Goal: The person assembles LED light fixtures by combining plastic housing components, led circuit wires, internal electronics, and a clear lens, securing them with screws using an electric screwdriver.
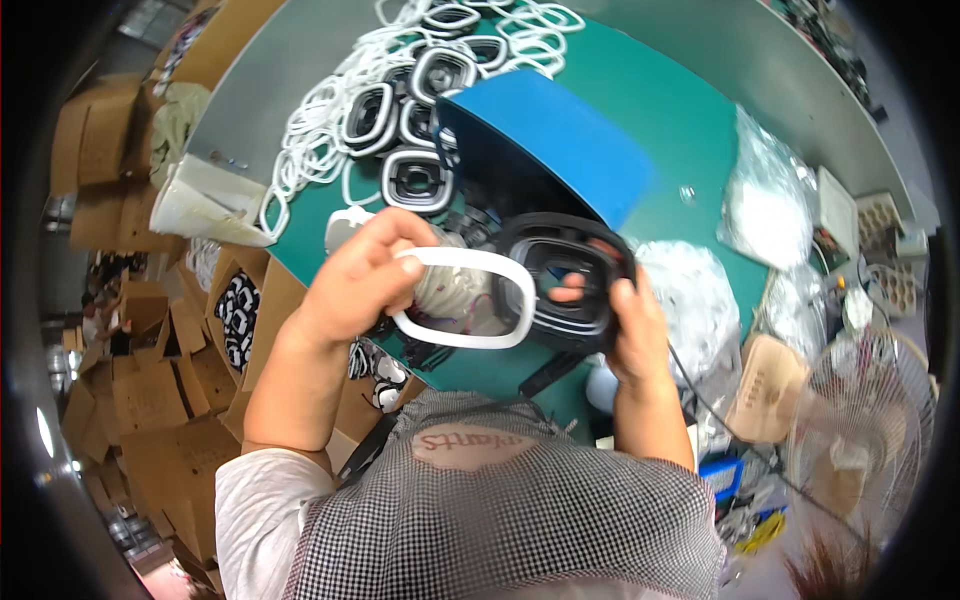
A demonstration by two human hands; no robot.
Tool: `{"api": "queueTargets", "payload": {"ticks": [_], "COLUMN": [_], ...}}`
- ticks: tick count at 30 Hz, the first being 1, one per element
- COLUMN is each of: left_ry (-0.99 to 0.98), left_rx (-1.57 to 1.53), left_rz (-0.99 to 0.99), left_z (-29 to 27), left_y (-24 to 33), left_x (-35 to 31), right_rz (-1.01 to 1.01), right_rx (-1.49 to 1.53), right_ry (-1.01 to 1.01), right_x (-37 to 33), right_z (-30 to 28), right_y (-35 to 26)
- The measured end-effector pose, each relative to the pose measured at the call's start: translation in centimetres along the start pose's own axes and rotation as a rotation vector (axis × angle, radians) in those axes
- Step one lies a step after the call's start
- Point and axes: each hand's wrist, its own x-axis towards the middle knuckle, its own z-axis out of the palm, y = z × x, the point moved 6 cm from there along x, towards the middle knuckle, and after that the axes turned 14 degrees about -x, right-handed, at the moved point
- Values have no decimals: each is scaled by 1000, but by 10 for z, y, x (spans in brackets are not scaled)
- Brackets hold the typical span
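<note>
My left hand (355, 280) pinches a white rounded-square plastic ring (522, 300) by its left side. In my right hand (637, 325) is a black plastic housing (560, 325) of similar outline, gripped at its right edge, with a fingertip showing through its opening. The ring's right side overlaps the housing's left edge in the picture; whether they touch I cannot tell. Beyond them a blue bin (560, 130) lies on its side, its dark opening toward me with small dark parts at its mouth.
Black housings with white rims (417, 181) and a pile of white rings (315, 125) cover the far left of the green table (690, 100). Plastic bags (765, 200) lie at right, near a wire fan (860, 420). Cardboard boxes (150, 400) crowd the left floor.
</note>
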Motion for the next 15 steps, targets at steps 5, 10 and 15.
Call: {"api": "queueTargets", "payload": {"ticks": [5, 10, 15], "left_ry": [-84, 50, -50], "left_rx": [513, 862, 1189], "left_rz": [24, 297, 325], "left_z": [53, 70, 67], "left_y": [-18, -22, -26], "left_x": [16, 20, 21], "right_rz": [-89, -8, 34], "right_rx": [-29, -64, -167], "right_ry": [-140, -125, -22], "right_x": [-17, -21, -26], "right_z": [19, 8, 5], "right_y": [6, 22, 28]}}
